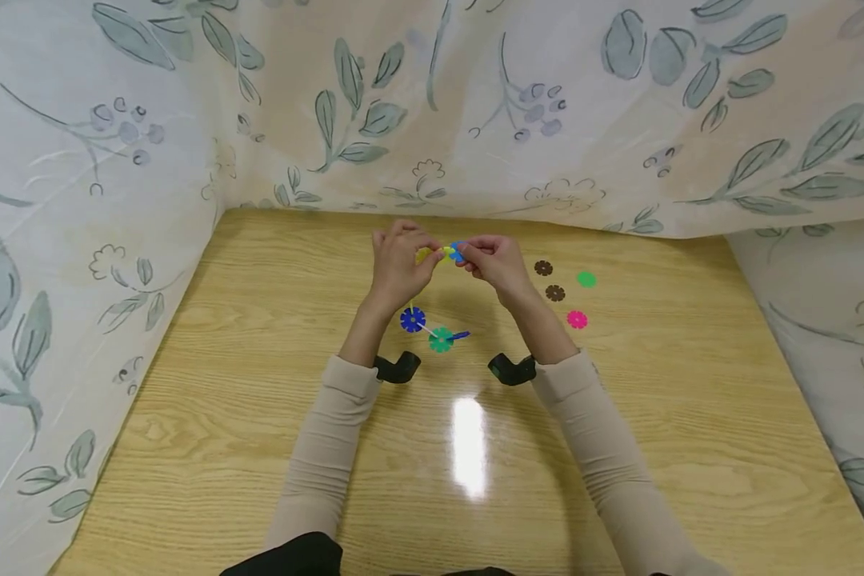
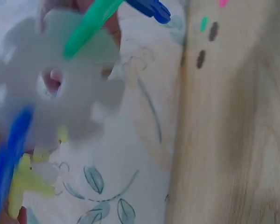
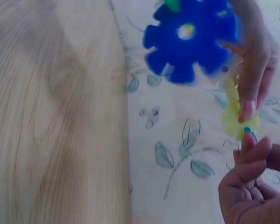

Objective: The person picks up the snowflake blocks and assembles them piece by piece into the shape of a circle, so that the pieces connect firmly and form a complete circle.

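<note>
My left hand (image 1: 402, 268) pinches a yellow notched disc (image 3: 233, 119) between thumb and finger. From the other side my right hand (image 1: 500, 262) pinches a light blue notched disc (image 1: 456, 253) at the yellow one's edge. Whether their slots are engaged cannot be told. Below the left hand hangs a joined chain of discs: a dark blue disc (image 1: 413, 320), a white disc (image 2: 18, 70) seen thin from above, a teal green disc (image 1: 442, 340), and another blue disc (image 1: 459, 336) edge-on. Fingers cover part of the yellow and light blue discs.
Loose on the wooden table (image 1: 245, 384), right of the right hand, lie two brown discs (image 1: 543, 268) (image 1: 555, 293), a green disc (image 1: 586, 279) and a pink disc (image 1: 578, 320). A leaf-patterned cloth (image 1: 432, 144) stands behind the table and along its sides. Black wrist cameras (image 1: 399, 368) sit below both hands.
</note>
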Available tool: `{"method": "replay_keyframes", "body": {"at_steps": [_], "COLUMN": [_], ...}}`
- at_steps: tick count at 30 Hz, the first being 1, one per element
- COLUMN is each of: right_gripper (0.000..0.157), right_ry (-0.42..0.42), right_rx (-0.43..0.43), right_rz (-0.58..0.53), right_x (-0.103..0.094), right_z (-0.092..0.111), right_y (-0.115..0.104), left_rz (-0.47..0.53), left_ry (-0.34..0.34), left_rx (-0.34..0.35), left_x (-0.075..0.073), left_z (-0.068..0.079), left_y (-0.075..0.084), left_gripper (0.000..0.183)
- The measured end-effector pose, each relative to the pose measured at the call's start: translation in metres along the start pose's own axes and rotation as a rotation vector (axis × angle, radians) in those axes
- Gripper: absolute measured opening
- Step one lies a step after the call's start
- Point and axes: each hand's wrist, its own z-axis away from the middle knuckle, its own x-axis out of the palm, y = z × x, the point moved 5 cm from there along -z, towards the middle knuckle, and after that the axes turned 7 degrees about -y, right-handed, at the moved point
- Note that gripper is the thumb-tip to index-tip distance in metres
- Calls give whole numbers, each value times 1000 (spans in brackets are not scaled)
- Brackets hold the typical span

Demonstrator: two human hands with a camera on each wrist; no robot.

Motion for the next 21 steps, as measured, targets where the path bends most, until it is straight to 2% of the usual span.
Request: {"method": "replay_keyframes", "body": {"at_steps": [3,7,14,17,21], "right_gripper": [28,31,32,31,29], "right_ry": [-4,-17,-34,-60,-97], "right_rx": [19,25,57,50,39], "right_rz": [-5,-4,-7,-8,6], "right_x": [-4,-7,-9,-7,-6], "right_z": [0,1,3,4,6], "right_y": [0,-1,1,1,3], "left_rz": [9,26,65,41,11], "left_ry": [-33,-126,-299,-336,-341], "left_rx": [-7,-18,37,57,68], "left_x": [1,1,4,8,10], "left_z": [-2,-4,-7,-7,-6], "left_y": [2,3,5,6,8], "left_gripper": [14,19,52,52,43]}}
